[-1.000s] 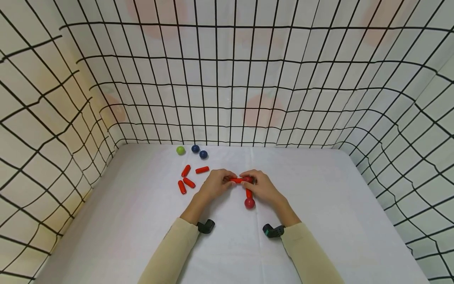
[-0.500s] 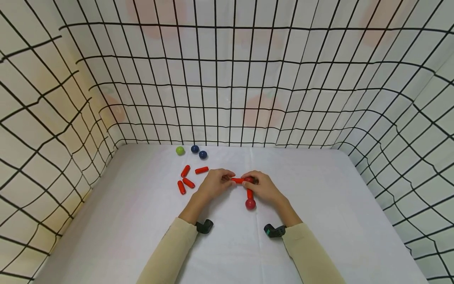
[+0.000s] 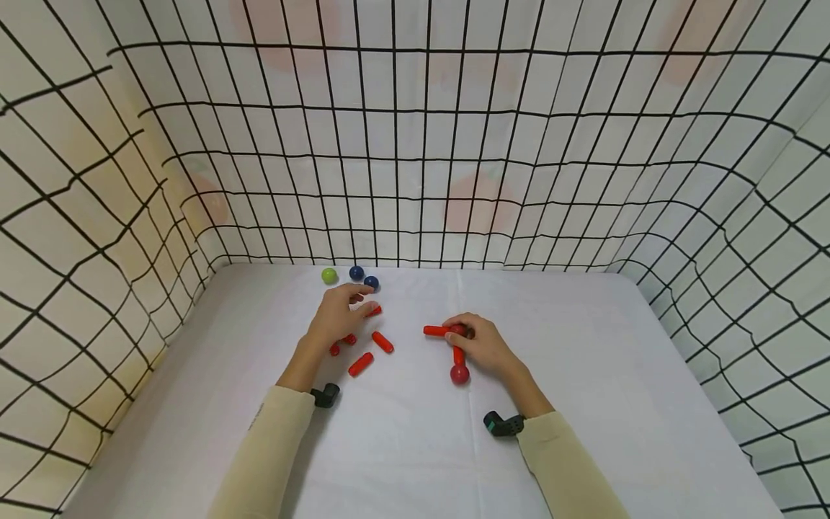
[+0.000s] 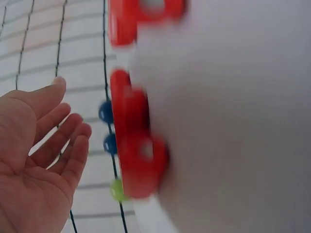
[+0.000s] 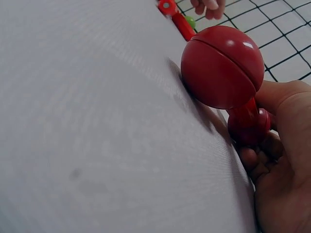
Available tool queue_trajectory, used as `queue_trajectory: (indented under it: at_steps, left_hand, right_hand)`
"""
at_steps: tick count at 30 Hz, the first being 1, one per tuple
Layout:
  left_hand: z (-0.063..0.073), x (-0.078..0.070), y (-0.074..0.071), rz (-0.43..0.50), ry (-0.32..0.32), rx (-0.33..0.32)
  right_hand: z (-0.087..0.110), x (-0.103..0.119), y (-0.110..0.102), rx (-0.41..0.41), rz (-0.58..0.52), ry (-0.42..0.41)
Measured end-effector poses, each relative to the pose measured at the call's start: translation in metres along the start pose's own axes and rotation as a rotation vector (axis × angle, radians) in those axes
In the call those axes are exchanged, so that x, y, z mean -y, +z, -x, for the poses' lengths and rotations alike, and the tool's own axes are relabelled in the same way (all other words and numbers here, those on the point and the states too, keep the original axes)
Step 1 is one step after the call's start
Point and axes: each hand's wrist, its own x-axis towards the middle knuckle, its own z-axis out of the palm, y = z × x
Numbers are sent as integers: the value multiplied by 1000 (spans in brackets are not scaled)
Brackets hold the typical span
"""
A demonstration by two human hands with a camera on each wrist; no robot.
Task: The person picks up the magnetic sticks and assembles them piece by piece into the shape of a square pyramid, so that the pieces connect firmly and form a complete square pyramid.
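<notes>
My left hand [image 3: 340, 313] hovers over several loose red rods, its fingers loosely bent with nothing between them. One red rod [image 3: 374, 311] lies partly under its thumb; another red rod [image 3: 382, 342] rests to its right. Near its fingertips sits a blue ball [image 3: 371, 282]. In the left wrist view, the palm [image 4: 34, 160] shows bare beside blurred red rods [image 4: 133, 141]. With thumb and fingers, my right hand [image 3: 486, 346] grips a red ball [image 5: 249, 127] at the corner of an L-shaped piece. One rod [image 3: 434, 331] points left from it; a second leads down to a large red ball [image 5: 222, 67].
A green ball [image 3: 329, 275] and a second blue ball [image 3: 356, 273] stand near the back edge of the white table [image 3: 570, 346]. Black netting [image 3: 424, 180] rises at the back and both sides. Another red rod [image 3: 361, 364] lies below the left hand.
My left hand has let go of the rod's left end and swung left over the loose rods, uncovering two that its arm hid. The right hand keeps its grip on the red ball, nearly still.
</notes>
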Motion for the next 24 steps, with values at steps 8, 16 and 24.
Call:
queue_trajectory:
  at_steps: [8,16,24]
  left_hand:
    - [-15,32,-35,-87,-32,-102]
    - [-37,59,-45,-103,-104,-100]
    - [-44,60,-38,-130,-190,31]
  right_hand:
    - [1,-2,0,-9,17,-4]
    - [1,-5,0,-17,15,-20]
    - [1,-3,1,-14,7,-34]
